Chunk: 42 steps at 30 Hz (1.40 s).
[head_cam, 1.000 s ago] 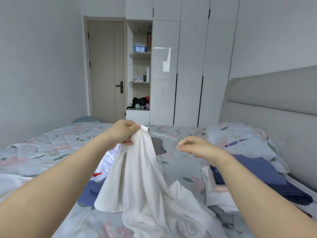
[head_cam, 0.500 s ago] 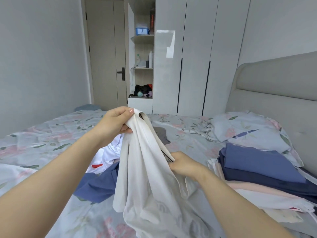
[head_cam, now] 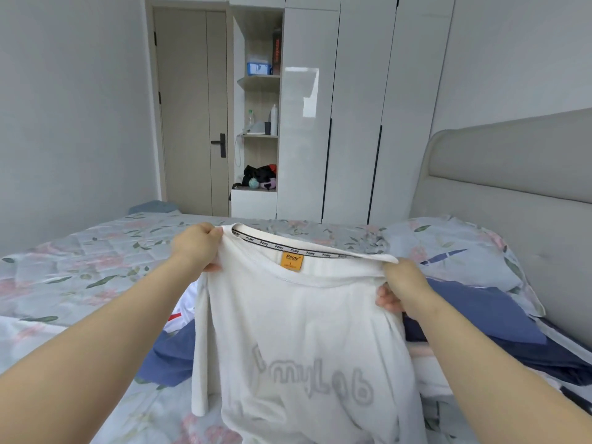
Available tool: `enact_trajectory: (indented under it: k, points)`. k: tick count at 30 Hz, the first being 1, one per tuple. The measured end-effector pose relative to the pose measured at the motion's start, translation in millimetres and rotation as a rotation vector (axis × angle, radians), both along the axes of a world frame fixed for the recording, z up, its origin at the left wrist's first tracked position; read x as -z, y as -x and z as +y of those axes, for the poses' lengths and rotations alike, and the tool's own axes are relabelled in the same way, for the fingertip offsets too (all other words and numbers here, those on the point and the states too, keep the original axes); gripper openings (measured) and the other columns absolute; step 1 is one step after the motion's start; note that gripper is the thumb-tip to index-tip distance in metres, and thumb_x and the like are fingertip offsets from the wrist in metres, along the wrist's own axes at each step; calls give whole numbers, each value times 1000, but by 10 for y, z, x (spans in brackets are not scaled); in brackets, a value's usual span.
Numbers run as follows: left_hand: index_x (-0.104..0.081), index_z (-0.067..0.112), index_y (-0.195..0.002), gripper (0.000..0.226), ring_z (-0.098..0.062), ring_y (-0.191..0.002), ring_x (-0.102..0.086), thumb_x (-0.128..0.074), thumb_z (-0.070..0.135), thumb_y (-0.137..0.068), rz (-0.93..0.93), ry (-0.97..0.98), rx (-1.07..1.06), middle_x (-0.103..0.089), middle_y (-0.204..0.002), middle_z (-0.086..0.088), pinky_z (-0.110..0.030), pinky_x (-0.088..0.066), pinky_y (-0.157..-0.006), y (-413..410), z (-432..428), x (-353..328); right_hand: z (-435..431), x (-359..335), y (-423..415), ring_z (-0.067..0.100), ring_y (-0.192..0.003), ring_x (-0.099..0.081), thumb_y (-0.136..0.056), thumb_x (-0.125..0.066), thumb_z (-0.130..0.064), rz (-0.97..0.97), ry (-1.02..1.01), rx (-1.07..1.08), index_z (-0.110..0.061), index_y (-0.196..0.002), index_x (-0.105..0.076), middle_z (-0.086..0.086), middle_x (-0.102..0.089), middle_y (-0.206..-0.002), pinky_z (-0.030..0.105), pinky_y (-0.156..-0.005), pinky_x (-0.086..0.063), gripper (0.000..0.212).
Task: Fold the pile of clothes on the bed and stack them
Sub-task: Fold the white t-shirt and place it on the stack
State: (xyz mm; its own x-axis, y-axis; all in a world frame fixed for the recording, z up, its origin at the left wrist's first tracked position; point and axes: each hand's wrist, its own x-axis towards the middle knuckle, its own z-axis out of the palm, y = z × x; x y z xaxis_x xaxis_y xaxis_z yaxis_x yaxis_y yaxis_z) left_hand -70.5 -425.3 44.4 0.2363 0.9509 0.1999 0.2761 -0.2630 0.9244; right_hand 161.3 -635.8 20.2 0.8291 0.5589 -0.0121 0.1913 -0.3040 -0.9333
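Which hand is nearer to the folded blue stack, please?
Right. The right hand, gripping the shirt, is right beside the stack; the left hand holds the shirt's opposite shoulder, farther away.

Beyond the fingers (head_cam: pixel 215 232), the bed (head_cam: pixel 80 261) with its pale floral cover runs to a glossy white wardrobe (head_cam: pixel 352 123) that fills the far wall. Up and just right of the fingers, an open shelf niche (head_cam: pixel 260 129) holds bottles, a blue box and dark soft items. Straight above them is a beige door (head_cam: pixel 189 116) with a black handle (head_cam: pixel 221 145). Far right of the fingers are a floral pillow (head_cam: pixel 455 248) and a grey padded headboard (head_cam: pixel 512 174). The left wall (head_cam: pixel 70 107) is plain pale grey and evenly lit.
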Motion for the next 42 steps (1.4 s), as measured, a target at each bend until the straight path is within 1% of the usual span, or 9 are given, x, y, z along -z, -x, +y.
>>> enact_trajectory:
  k: [4, 8, 13, 18, 22, 27, 31, 36, 42]
  points:
    - [-43, 15, -84, 25, -20, -49, -61, -30, 25, -103, -306, 210, 168, -45, -74, -7, -40, -56, -44, -54, -204, -236, -52, -377, 105, 30, -69, -67, -91, -41, -21, 236, -331, -31, -4, -105, -57, 19, -66, -90, 33, -55, -55, 27]
    - [-49, 18, -110, 34, -13, -79, -68, -18, 29, -105, -467, 133, 300, -68, -89, -5, -37, -45, -76, -19, -420, -569, -159, -763, 191, 22, -84, -60, -84, -41, -35, 25, -546, 56, -20, -106, -42, 6, -61, -100, 36, -76, -47, 27]
    - [-59, 18, -107, 45, -6, -88, -67, -15, 28, -105, -684, -46, 325, -70, -94, 3, -28, -37, -72, 152, -680, -1040, -410, -1274, 482, 20, -90, -51, -87, -42, -32, -291, -737, 152, -24, -99, -40, -9, -51, -87, 31, -75, -37, 14]
    - [-45, 6, -129, 44, -13, -97, -69, -18, 29, -103, -802, -218, 304, -71, -109, -2, -30, -39, -70, 379, -860, -1444, -722, -1644, 776, 20, -92, -52, -86, -37, -24, -434, -781, 219, -25, -96, -39, -3, -56, -102, 31, -72, -36, 11]
    - [-44, 7, -124, 40, -16, -99, -69, -19, 29, -103, -872, -318, 300, -70, -111, -4, -29, -41, -68, 556, -1087, -1719, -892, -1843, 947, 18, -98, -49, -87, -35, -22, -492, -842, 214, -23, -98, -39, -7, -51, -99, 29, -76, -35, 12]
    - [-40, 24, -92, 25, -15, -102, -67, -19, 28, -105, -916, -372, 274, -68, -111, -1, -37, -43, -88, 730, -1398, -1943, -1083, -2067, 1120, 15, -95, -46, -88, -36, -23, -578, -897, 261, -20, -99, -40, -6, -49, -100, 26, -78, -36, 11]
    - [-40, 25, -89, 25, -14, -100, -67, -20, 28, -105, -941, -424, 267, -68, -108, 2, -39, -41, -95, 829, -1561, -2078, -1210, -2214, 1202, 15, -90, -44, -91, -37, -17, -636, -903, 276, -19, -102, -40, -5, -48, -102, 22, -72, -32, 11]
    - [-41, 25, -91, 23, -7, -89, -68, -22, 28, -104, -985, -502, 265, -68, -111, 2, -34, -42, -85, 930, -1691, -2235, -1291, -2359, 1219, 21, -107, -51, -89, -34, -23, -730, -918, 372, -12, -113, -49, -3, -52, -110, 32, -88, -41, 30]
    - [-41, 24, -94, 20, -9, -102, -66, -23, 26, -103, -950, -556, 292, -67, -116, 0, -36, -42, -94, 845, -1649, -2234, -1266, -2325, 1135, 22, -122, -44, -94, -35, -22, -753, -888, 414, -12, -115, -52, 1, -50, -121, 38, -102, -33, 29]
